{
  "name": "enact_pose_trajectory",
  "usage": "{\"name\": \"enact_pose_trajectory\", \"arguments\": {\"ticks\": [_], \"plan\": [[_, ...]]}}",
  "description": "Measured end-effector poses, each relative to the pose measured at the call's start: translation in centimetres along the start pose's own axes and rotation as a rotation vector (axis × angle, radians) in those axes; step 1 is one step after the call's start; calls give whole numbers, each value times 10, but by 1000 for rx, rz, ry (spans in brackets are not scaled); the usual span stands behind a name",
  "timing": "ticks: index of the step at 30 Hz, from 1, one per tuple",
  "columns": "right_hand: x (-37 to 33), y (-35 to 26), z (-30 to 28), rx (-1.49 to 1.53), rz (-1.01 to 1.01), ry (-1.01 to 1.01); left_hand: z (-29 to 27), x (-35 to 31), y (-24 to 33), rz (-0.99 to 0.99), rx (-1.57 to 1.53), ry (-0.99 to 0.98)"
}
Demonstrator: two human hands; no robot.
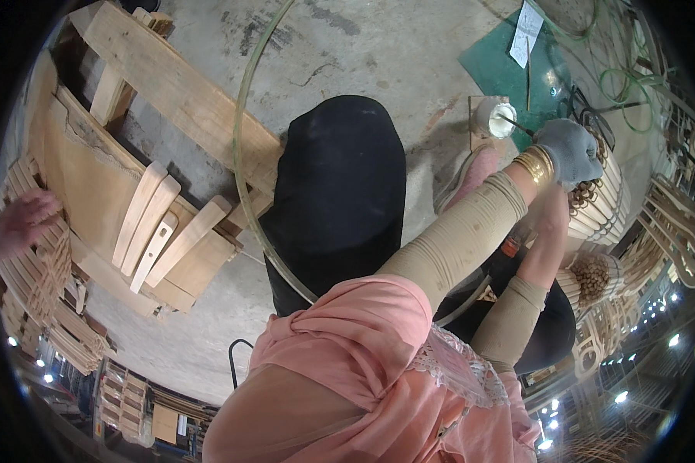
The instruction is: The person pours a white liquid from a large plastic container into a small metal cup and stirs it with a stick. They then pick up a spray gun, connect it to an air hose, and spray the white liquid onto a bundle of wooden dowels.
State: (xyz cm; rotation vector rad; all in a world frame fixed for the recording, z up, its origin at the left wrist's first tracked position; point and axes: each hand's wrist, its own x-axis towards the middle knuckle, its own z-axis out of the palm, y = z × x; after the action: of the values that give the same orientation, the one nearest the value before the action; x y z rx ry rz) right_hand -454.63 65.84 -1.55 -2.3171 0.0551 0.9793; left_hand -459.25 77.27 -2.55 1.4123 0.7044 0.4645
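My left hand, in a grey glove with gold bangles at its wrist, is closed at the upper right. A thin stick runs from its fingers into a small pot of white paste; the stick's tip is hidden in the pot. My right hand is bare and blurred, reaching up behind the glove. Its fingers are hidden, so what they hold does not show. Close beside both hands lies a bundle of pale wooden rods with dark round ends.
A green sheet with a paper lies beyond the pot. At left, curved wooden pieces rest on a wooden bench. Another person's hand is at the far left edge. A clear hose passes by my knee.
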Motion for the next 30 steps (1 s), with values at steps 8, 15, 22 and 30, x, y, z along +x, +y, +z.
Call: {"name": "enact_pose_trajectory", "arguments": {"ticks": [8,15,22,30], "plan": [[10,12,-12,-50,-36,-105,2,-3,0,9,3,2],[11,15,-10,128,97,-69,3,-6,-1,5,2,-1],[8,16,-15,104,85,-60,6,-9,3,1,-3,24],[-16,3,-2,62,25,-13,9,-10,-2,-9,-34,33]]}}
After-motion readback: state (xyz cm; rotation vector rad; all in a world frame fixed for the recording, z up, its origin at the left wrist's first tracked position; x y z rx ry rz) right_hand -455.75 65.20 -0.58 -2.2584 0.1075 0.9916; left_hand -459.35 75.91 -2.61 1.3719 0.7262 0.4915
